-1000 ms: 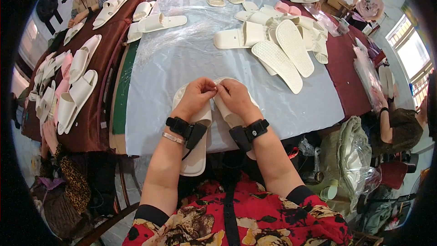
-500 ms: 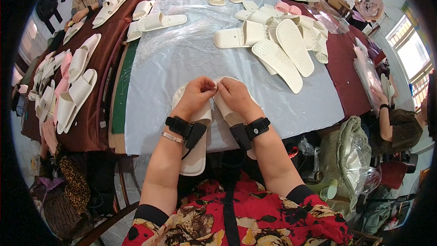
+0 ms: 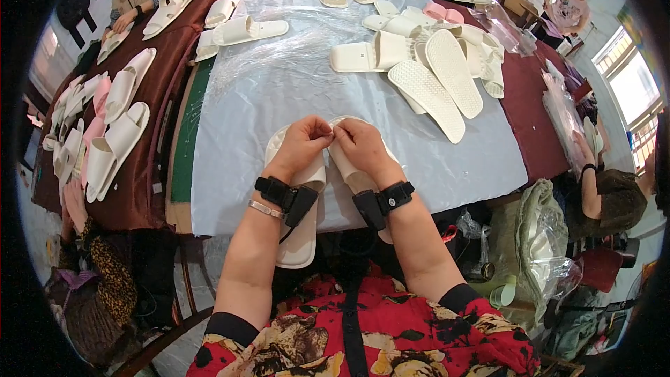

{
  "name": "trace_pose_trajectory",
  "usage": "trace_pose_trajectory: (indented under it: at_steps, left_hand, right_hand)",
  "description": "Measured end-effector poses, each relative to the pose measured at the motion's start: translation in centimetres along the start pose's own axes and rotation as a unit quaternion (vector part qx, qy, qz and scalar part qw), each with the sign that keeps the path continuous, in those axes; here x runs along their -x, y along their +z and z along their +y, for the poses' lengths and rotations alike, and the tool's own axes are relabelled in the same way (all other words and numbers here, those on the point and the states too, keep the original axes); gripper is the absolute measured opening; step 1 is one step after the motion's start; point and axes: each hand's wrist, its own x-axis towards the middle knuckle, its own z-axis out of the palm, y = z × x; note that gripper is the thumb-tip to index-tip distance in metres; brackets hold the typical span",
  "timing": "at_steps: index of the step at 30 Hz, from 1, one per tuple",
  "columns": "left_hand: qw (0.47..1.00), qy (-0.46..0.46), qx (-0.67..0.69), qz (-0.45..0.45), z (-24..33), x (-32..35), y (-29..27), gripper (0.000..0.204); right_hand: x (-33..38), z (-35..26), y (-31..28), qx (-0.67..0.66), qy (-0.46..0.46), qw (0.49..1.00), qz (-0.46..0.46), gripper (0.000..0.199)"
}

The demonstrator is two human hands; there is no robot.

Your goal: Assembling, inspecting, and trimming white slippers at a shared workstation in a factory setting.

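Cream slippers | left grip, right grip over | farther insole: illegible mark

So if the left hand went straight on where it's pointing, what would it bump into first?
The left hand would probably meet the right hand first, since they point toward each other with almost no gap showing. They may already touch; I can't quite tell.

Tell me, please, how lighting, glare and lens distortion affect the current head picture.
In the head view, the right-hand window is washed out; in the head view, glints streak the clear plastic film; in the head view, the fisheye bows the blue-grey cover's far edge; also there, detail where the left hand meets the right hand is too small to read.
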Motion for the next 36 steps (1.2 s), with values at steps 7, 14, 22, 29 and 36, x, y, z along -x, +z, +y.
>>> trace_pose_trajectory:
  at_steps: [7, 14, 22, 29, 36]
  left_hand:
    - [1.000, -0.010, -0.003, -0.011, -0.2, 0.0, -0.3, 0.009]
    - [0.999, -0.018, -0.021, -0.016, 0.4, 0.1, 0.0, 0.008]
    - [0.999, -0.019, -0.025, -0.035, 0.2, 0.1, -0.3, 0.012]
    - [0.999, -0.010, -0.025, -0.033, -0.1, 0.0, -0.2, 0.012]
    - [0.999, 0.019, -0.047, 0.006, -0.8, 0.0, -0.1, 0.008]
  right_hand:
    - [-0.1, -0.1, 0.0, 0.013, -0.008, 1.000, -0.005, 0.023]
    - [-0.6, 0.5, -0.1, 0.077, 0.014, 0.995, -0.068, 0.028]
    - [-0.6, 0.2, -0.1, 0.059, 0.034, 0.996, -0.058, 0.029]
    - [-0.8, 0.4, -0.5, 0.072, 0.057, 0.988, -0.121, 0.031]
    - [-1.2, 0.2, -0.5, 0.089, 0.039, 0.986, -0.138, 0.030]
